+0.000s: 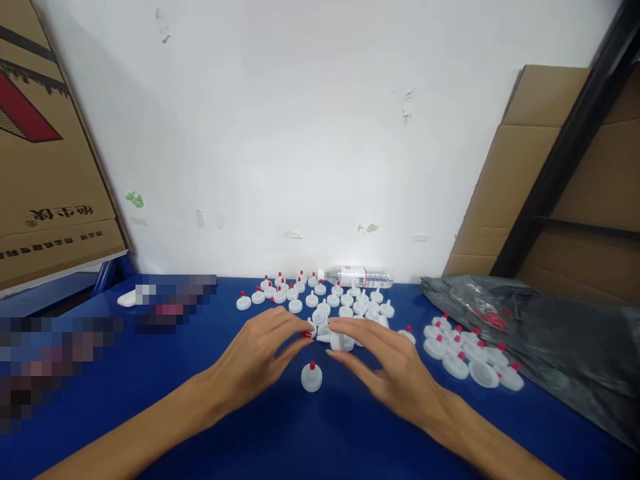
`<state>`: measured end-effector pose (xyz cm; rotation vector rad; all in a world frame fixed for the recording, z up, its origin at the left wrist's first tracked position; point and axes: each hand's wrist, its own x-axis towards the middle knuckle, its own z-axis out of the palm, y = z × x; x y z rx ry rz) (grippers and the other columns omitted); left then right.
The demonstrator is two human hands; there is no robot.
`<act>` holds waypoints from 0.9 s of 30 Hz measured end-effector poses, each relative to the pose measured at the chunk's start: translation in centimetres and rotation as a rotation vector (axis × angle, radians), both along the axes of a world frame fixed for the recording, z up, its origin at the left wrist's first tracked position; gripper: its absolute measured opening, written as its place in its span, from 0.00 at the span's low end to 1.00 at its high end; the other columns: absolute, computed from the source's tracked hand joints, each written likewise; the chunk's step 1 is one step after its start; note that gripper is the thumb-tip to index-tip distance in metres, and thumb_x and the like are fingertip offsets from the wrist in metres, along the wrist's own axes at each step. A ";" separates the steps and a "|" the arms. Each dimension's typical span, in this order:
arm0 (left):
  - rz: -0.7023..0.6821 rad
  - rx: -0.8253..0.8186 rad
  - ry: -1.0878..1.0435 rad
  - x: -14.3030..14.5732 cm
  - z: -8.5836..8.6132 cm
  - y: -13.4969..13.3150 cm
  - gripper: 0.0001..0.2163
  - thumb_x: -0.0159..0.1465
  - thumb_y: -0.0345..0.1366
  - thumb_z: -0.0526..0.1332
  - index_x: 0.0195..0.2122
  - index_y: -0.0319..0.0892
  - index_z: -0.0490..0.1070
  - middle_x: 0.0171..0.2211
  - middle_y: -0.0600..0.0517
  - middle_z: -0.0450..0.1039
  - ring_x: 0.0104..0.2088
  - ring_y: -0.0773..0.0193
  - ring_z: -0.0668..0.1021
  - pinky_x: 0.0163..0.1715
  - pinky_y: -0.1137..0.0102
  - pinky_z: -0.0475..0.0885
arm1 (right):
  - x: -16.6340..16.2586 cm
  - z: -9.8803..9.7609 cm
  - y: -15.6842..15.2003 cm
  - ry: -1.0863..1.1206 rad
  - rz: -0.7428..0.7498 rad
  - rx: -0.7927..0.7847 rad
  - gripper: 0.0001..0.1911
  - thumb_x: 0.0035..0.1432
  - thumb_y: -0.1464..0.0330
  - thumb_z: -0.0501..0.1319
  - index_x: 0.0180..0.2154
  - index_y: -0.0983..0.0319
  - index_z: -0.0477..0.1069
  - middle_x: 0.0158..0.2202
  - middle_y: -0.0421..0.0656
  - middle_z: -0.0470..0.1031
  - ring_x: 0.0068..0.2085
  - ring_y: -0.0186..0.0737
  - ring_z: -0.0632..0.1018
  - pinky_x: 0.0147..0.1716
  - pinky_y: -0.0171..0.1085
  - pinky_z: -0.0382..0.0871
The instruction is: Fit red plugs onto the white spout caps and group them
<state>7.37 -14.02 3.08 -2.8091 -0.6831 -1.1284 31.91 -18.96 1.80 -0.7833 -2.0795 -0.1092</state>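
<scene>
My left hand (270,343) is closed, thumb and forefinger pinching a small red tip cap (308,335). Opposite it, my right hand (390,357) has its thumb and fingers apart around a white nozzle cap (343,342); whether they touch it is unclear. In front of both hands, a white nozzle cap with a red tip (311,378) stands upright. Just beyond my fingers lies a heap of bare white nozzle caps (360,307), partly hidden by my hands.
Red-tipped caps stand in groups at the back left (279,293) and on the right (456,365). A clear plastic bottle (370,277) lies along the wall. Dark plastic sheeting (560,353) with a bag of red tips (493,320) covers the right side. A cardboard box (50,153) stands left.
</scene>
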 end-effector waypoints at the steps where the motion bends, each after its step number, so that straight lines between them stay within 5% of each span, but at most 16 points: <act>1: -0.024 0.012 -0.016 0.2 -0.2 -0.2 0.06 0.72 0.33 0.59 0.47 0.42 0.73 0.38 0.50 0.79 0.37 0.62 0.78 0.38 0.68 0.73 | -0.1 0.0 -0.1 0.014 0.015 0.011 0.20 0.67 0.69 0.63 0.59 0.56 0.69 0.52 0.44 0.80 0.52 0.42 0.81 0.53 0.42 0.78; 8: -0.100 -0.021 -0.127 0.5 -0.9 -0.3 0.06 0.72 0.36 0.61 0.47 0.43 0.74 0.38 0.52 0.80 0.34 0.65 0.77 0.38 0.68 0.72 | -0.6 0.0 -0.4 0.101 0.074 0.019 0.18 0.64 0.70 0.66 0.55 0.57 0.72 0.51 0.44 0.81 0.50 0.41 0.83 0.52 0.39 0.79; 16: -0.093 -0.073 0.037 0.5 -1.0 -1.2 0.14 0.75 0.32 0.49 0.33 0.41 0.68 0.28 0.51 0.71 0.29 0.63 0.67 0.32 0.66 0.63 | -1.4 -0.1 -0.7 0.215 0.128 0.025 0.16 0.61 0.71 0.69 0.51 0.57 0.77 0.47 0.43 0.83 0.46 0.44 0.84 0.48 0.40 0.82; 27: -0.152 -0.103 0.054 0.8 0.2 -1.6 0.11 0.74 0.29 0.52 0.33 0.41 0.68 0.28 0.52 0.71 0.30 0.63 0.66 0.32 0.67 0.62 | -1.2 0.4 -0.7 -0.019 0.098 0.130 0.20 0.66 0.74 0.62 0.58 0.58 0.70 0.51 0.47 0.81 0.51 0.42 0.82 0.52 0.38 0.79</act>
